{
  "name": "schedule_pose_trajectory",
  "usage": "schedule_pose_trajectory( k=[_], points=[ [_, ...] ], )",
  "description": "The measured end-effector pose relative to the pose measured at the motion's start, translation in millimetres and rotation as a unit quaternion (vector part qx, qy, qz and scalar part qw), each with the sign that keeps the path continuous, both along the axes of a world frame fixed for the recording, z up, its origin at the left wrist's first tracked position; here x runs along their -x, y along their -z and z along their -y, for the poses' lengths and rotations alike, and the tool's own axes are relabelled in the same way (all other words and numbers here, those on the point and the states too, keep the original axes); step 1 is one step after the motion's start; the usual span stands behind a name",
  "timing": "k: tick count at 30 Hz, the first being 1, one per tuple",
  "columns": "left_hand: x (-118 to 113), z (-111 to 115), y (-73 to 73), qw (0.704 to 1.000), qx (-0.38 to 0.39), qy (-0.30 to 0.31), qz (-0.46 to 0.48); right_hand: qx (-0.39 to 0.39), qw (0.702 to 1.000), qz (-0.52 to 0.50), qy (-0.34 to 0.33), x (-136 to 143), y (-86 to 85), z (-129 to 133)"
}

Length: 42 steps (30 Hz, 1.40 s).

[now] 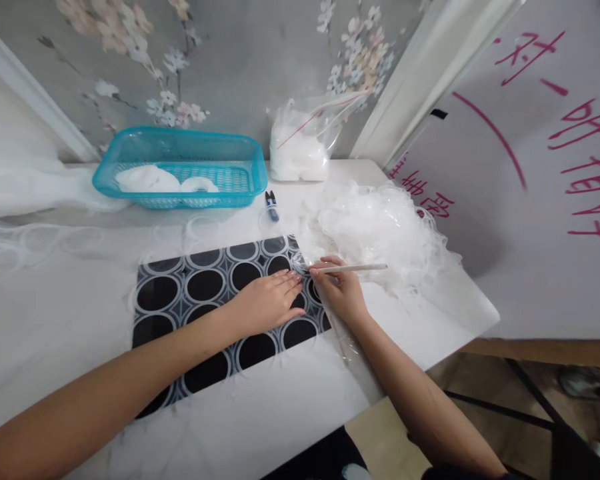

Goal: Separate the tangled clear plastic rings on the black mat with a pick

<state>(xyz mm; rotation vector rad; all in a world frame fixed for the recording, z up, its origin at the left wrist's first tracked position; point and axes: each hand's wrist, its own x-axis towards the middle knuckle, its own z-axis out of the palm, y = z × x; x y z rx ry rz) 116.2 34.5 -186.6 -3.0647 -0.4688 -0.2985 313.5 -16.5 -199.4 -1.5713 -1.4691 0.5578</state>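
A dark sheet patterned with rows of black circles in pale rings (205, 285) lies on the white table (290, 400). My left hand (267, 301) rests flat on the sheet's right part, fingers stretched out toward the right. At the sheet's right edge, my right hand (344, 293) is closed around a thin white pen-like stick (364, 267). The stick points left, its tip close to my left fingertips. Crinkled clear film (299, 260) shows beside the fingertips. Exactly what the tip touches is too small to make out.
Behind the sheet stands a blue plastic basket (190, 143) with white pieces in it. Small blue thread snips (271, 207) lie near a zip bag (300, 152) of white material. Translucent ringed scraps (385, 227) are heaped right. A whiteboard (520, 233) borders the table.
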Motion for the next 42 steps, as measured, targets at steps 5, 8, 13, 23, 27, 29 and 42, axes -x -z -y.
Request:
schedule_pose_trajectory(
  k=[5, 8, 13, 23, 27, 29, 42],
  points=[
    [0, -1, 0.3, 1.000, 0.014, -0.002, -0.001, 0.001, 1.000, -0.008, 0.001, -1, 1.2, -1],
    [2, 0, -1.8, 1.000, 0.023, -0.005, -0.009, -0.007, 0.999, 0.036, 0.003, 3, 4.1, 4],
    [-2, 1, -11.3, 0.998, 0.048, -0.005, -0.027, -0.078, 0.951, 0.284, -0.093, 3, 4.5, 5],
    [67, 30, -27.5, 0.994, 0.105, 0.029, -0.012, -0.030, 0.888, 0.347, 0.299, -84, -88.1, -60],
    [151, 55, -23.6, 0.997, 0.067, -0.026, 0.019, 0.102, 0.907, 0.330, 0.240, -92, -80.8, -42],
    [184, 66, -15.9, 0.996, 0.028, -0.073, 0.036, -0.019, 0.912, 0.310, 0.266, -81, -75.2, -36],
    [212, 96, -11.2, 0.982, -0.069, -0.076, 0.161, 0.006, 0.936, -0.035, -0.351, 199, -32.8, -7]
  ],
)
